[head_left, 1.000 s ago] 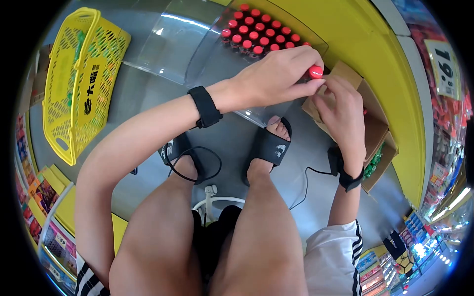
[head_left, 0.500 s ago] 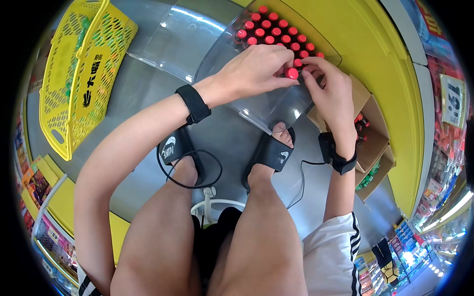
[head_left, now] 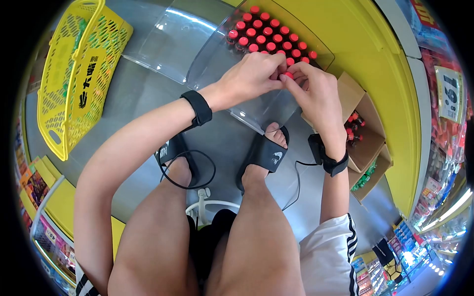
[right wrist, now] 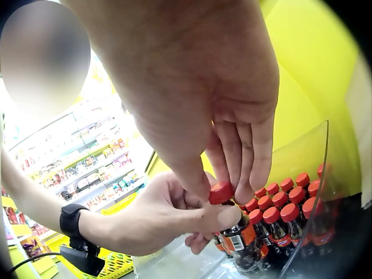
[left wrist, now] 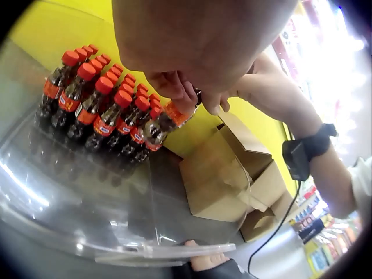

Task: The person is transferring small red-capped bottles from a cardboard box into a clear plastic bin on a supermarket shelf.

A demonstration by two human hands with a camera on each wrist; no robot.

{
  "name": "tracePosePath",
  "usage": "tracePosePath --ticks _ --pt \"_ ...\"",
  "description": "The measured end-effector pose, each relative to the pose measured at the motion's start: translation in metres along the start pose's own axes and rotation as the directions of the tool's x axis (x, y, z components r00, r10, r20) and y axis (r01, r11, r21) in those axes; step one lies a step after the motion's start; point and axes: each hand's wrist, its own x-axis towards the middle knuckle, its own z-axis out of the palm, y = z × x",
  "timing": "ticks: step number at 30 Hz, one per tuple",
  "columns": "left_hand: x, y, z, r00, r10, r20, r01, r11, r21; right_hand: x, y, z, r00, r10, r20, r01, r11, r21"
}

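A small cola bottle [right wrist: 237,237] with an orange-red label is gripped by my left hand [head_left: 254,74], its thumb across the bottle's upper part. My right hand [head_left: 318,96] has thumb and fingertips at the sides of the red cap [right wrist: 221,193], pinching it. The held bottle tilts at the near end of several rows of matching bottles [left wrist: 104,87], which stand upright in a clear plastic bin [head_left: 205,66]. In the left wrist view, the left hand covers the bottle's top.
An open cardboard box [head_left: 373,116] with more red-capped bottles stands right of the bin, beside green-topped items [head_left: 365,177]. At left is a yellow basket [head_left: 91,93] with green items. A yellow shelf base [head_left: 365,44] runs behind. A cable [head_left: 298,180] hangs from the right wrist.
Both hands have moved left with the bottle, from near the cardboard box to the bin's row end. My right fingers, beside the cap half a second ago, now pinch it.
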Motion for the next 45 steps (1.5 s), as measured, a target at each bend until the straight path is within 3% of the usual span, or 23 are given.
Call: tracePosePath --ticks 1,4,12,15,17,19,27,29,34,45 --pt "-0.001 0.0 0.003 0.996 -0.093 0.006 0.093 0.995 -0.043 0.001 0.0 -0.001 1.0 0.019 0.011 -0.019 1.0 -0.007" --pt "-0.003 -0.004 0.011 0.99 -0.143 -0.014 0.142 0.989 -0.026 0.003 0.004 0.003 0.998 0.054 0.016 -0.054 0.998 -0.012" --pt "0.0 -0.025 0.016 0.992 -0.12 -0.03 0.121 0.991 0.063 0.014 0.013 0.012 1.0 -0.006 -0.006 0.006 0.999 -0.035" --pt "-0.004 -0.033 0.022 0.988 -0.147 -0.049 0.15 0.986 0.075 0.02 0.015 0.014 0.998 -0.005 0.056 0.009 0.998 -0.06" --pt "-0.007 -0.038 0.028 0.985 -0.159 -0.06 0.163 0.984 0.077 0.023 0.021 0.019 0.995 -0.082 0.066 0.088 0.991 -0.099" --pt "-0.01 -0.038 0.034 0.979 -0.188 -0.076 0.186 0.982 -0.033 0.024 0.023 0.022 0.994 -0.086 0.072 0.092 0.993 -0.078" --pt "-0.014 -0.046 0.036 0.964 -0.257 -0.07 0.25 0.963 -0.102 0.023 0.028 0.032 0.987 -0.124 0.102 0.136 0.982 -0.129" --pt "-0.014 -0.051 0.039 0.966 -0.25 -0.064 0.241 0.963 -0.119 0.023 0.029 0.034 0.986 -0.158 0.049 0.165 0.958 -0.235" --pt "-0.012 -0.058 0.046 0.957 -0.287 -0.041 0.274 0.941 -0.198 0.029 0.031 0.036 0.984 -0.147 0.105 0.168 0.961 -0.22" --pt "-0.006 -0.06 0.057 0.914 -0.405 0.021 0.403 0.902 -0.156 0.048 0.037 0.046 0.98 -0.083 0.181 0.135 0.946 -0.296"
